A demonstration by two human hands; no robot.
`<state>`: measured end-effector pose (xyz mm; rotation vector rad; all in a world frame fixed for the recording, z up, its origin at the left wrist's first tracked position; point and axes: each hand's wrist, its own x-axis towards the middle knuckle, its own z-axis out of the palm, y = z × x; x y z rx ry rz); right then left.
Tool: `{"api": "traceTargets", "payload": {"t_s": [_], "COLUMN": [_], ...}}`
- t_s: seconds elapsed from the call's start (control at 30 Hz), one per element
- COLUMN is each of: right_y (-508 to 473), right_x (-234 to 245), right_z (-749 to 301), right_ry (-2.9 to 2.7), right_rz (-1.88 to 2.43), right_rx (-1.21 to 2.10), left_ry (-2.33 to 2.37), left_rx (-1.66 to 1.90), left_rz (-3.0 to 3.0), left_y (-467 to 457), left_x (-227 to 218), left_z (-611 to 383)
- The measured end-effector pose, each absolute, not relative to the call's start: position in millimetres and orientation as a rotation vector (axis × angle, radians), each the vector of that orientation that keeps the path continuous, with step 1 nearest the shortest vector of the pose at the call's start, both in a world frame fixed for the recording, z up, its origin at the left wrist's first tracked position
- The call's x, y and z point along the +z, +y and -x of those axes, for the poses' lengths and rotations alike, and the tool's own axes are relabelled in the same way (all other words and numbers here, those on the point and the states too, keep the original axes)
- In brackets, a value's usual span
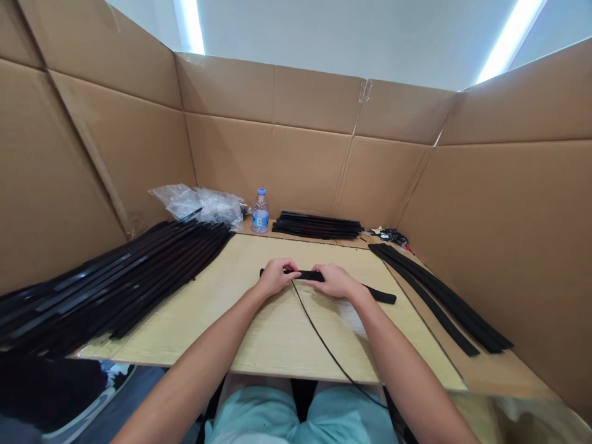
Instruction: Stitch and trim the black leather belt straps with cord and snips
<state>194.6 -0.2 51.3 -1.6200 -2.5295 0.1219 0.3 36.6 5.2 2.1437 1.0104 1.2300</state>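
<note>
on my feed, a thin black cord [331, 356] runs from under my hands toward me, over the front edge of the tabletop [259, 333]. my left hand [276, 277] and right hand [335, 282] both grip, clamped on a black strip [305, 275] lying across the middle of the board. a large pile of long black strips [115, 283] sits to my left, a smaller stack [439, 296] to my right. farther back, a black bundle [317, 226] lies beside a water bottle [261, 213] and crumpled plastic bag [198, 206], against the cardboard wall [272, 160].
</note>
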Motion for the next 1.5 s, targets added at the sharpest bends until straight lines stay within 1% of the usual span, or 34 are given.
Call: {"api": "traceTargets", "payload": {"t_s": [0.27,0.87,1.5], "right_y": [-5,-8,-13], "right_x": [39,36,40], "right_z": [-196,-197,-197], "right_ry": [-2.390,-2.348,-2.358], "right_rz": [1.687,1.706,1.730], "right_rx": [0.078,0.025,-0.008], "left_ry": [0.958,0.845,0.773], "left_rx": [1.184,1.176,1.245], "left_rz": [-2.199,-2.320,-2.355], "left_y": [33,33,31], "left_x": [1,0,-1], "left_z": [-4,-2,-5]}}
